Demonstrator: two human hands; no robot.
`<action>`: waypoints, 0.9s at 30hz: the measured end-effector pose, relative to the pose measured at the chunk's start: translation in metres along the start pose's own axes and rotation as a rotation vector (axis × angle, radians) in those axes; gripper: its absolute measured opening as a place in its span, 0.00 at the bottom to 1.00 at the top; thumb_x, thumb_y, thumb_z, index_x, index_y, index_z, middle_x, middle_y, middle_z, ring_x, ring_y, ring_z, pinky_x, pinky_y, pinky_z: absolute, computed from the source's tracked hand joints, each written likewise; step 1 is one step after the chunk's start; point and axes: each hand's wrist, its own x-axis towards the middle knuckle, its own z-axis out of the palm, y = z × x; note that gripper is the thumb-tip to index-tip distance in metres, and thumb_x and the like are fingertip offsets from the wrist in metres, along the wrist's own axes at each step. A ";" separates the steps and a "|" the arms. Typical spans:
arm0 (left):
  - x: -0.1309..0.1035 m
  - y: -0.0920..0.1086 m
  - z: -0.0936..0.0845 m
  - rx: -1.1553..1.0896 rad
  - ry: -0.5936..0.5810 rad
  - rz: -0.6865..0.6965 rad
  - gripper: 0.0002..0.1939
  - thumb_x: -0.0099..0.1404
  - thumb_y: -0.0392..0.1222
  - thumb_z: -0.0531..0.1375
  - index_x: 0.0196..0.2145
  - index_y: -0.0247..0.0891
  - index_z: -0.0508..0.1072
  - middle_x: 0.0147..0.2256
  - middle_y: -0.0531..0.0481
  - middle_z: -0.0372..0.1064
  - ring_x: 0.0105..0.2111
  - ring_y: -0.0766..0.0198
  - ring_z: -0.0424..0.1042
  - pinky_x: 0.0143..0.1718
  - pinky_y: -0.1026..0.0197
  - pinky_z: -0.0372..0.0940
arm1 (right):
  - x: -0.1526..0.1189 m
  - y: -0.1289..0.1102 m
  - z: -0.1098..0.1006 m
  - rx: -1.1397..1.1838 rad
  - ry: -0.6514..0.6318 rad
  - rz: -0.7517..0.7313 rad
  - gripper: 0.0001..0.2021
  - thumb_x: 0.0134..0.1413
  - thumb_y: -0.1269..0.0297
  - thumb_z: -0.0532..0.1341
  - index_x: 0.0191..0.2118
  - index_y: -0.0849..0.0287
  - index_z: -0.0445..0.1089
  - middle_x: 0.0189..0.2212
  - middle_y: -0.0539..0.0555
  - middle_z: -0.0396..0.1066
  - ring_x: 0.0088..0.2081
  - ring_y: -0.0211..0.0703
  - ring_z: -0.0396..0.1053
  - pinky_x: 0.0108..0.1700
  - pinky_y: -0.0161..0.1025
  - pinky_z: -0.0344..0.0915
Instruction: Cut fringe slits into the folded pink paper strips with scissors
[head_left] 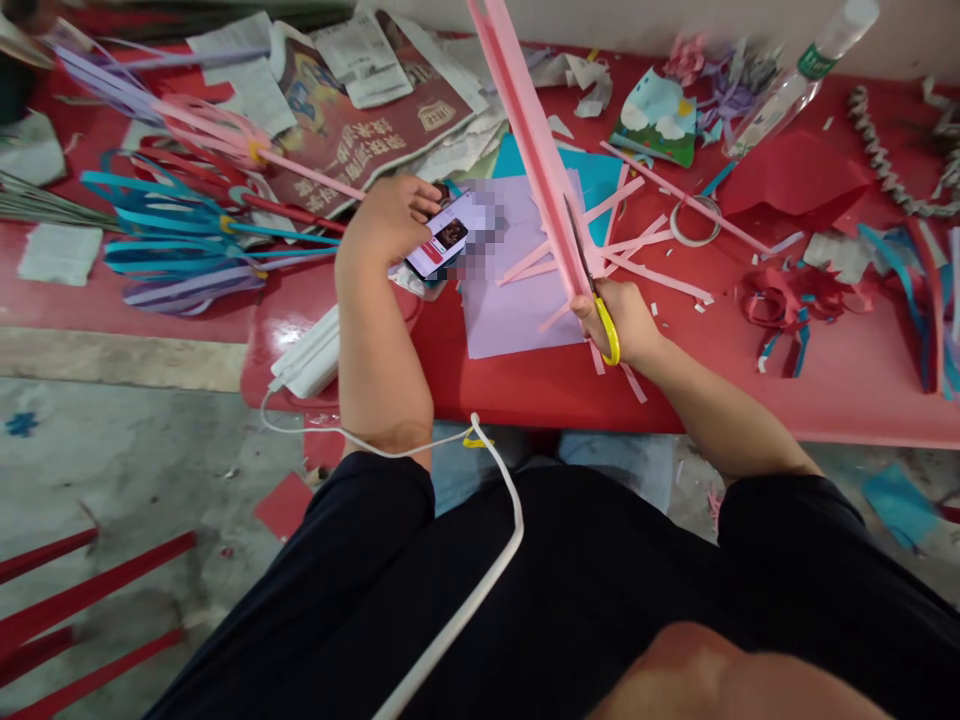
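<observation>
My right hand (626,318) grips scissors (609,330) with yellow handles, thumb pressed near the base of a long folded pink paper strip (536,140). The strip rises from that hand toward the top of the view, with the blades along its lower edge. Close against a lit phone (446,238), my left hand (394,220) has its fingers bent and partly spread over the phone's upper left side. Part of the screen area is blurred out. Under the strip lie lilac paper sheets (495,320), a teal sheet (517,158) and several narrow pink strips (660,272).
Blue ribbon loops (157,215) and printed newspaper (360,140) spread over the left side of the red table (862,400). Farther right are a tape roll (696,222), a clear bottle (795,85) and red scraps (780,295). A white cable (487,580) crosses before my body.
</observation>
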 end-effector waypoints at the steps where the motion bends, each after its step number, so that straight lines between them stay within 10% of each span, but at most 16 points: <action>1: 0.001 -0.002 0.000 0.003 0.000 0.006 0.39 0.57 0.18 0.60 0.66 0.26 0.77 0.60 0.33 0.82 0.50 0.55 0.81 0.59 0.52 0.77 | 0.000 0.001 0.001 0.001 0.000 0.000 0.43 0.66 0.13 0.46 0.37 0.53 0.70 0.23 0.55 0.70 0.28 0.52 0.74 0.33 0.48 0.68; 27: 0.008 -0.011 0.003 -0.006 0.016 0.018 0.33 0.63 0.22 0.64 0.65 0.27 0.78 0.59 0.33 0.83 0.50 0.53 0.82 0.56 0.52 0.78 | 0.001 0.008 0.006 0.020 0.006 0.002 0.41 0.64 0.12 0.48 0.36 0.51 0.66 0.24 0.54 0.71 0.29 0.52 0.76 0.32 0.46 0.66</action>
